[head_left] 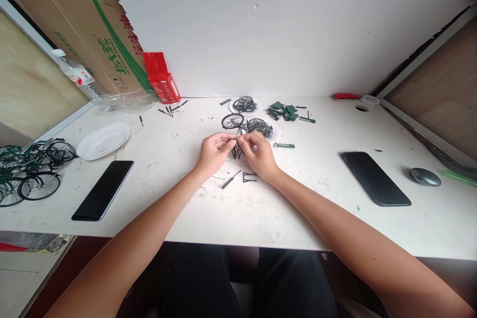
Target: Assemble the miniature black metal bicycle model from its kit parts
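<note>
My left hand (217, 150) and my right hand (258, 153) meet at the middle of the white table (261, 213), fingers closed on a small dark bicycle part with a spoked wheel (232, 120) at its upper end. Dark prongs of the part hang below the fingertips. Just behind my right hand, a paper plate (276, 133) holds several black wheels (260, 126). Nearer me lie a small black frame piece (249, 177) and a thin dark rod (231, 179). The fingertips partly hide the held part.
Finished-looking toy bicycles (39, 185) and a white plate (104, 141) are at left, near a phone (103, 190). Green pieces (285, 110) lie behind. At right are another phone (375, 178) and a mouse (425, 177). A red box (164, 87) stands at the back.
</note>
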`<state>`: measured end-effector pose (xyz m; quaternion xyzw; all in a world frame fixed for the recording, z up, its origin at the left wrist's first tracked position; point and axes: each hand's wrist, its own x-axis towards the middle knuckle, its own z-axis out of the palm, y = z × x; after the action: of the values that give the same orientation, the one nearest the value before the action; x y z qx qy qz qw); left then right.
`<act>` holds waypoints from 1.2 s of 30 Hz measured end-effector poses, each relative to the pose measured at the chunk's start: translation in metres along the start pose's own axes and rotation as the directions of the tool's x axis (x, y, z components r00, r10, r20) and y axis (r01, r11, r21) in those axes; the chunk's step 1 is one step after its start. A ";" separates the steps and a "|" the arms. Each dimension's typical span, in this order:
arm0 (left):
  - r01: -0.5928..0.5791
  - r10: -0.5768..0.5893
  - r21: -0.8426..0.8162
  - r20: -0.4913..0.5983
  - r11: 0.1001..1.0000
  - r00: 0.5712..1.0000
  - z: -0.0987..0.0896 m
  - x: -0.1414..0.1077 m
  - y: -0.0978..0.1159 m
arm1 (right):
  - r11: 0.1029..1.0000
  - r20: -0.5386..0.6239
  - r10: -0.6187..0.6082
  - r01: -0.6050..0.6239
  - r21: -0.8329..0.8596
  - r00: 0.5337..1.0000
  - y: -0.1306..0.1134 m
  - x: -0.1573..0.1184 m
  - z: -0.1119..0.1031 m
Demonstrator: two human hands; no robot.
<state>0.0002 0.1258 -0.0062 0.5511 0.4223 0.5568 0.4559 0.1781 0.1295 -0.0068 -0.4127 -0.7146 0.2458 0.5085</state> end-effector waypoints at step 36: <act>-0.051 0.051 -0.009 0.000 0.999 0.999 -0.001 0.000 0.002 | 0.998 0.003 0.022 -0.022 0.066 1.000 0.004 0.000 0.001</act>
<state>-0.0009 0.1250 -0.0042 0.5600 0.4056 0.5700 0.4439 0.1790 0.1317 -0.0107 -0.4032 -0.7021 0.2753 0.5184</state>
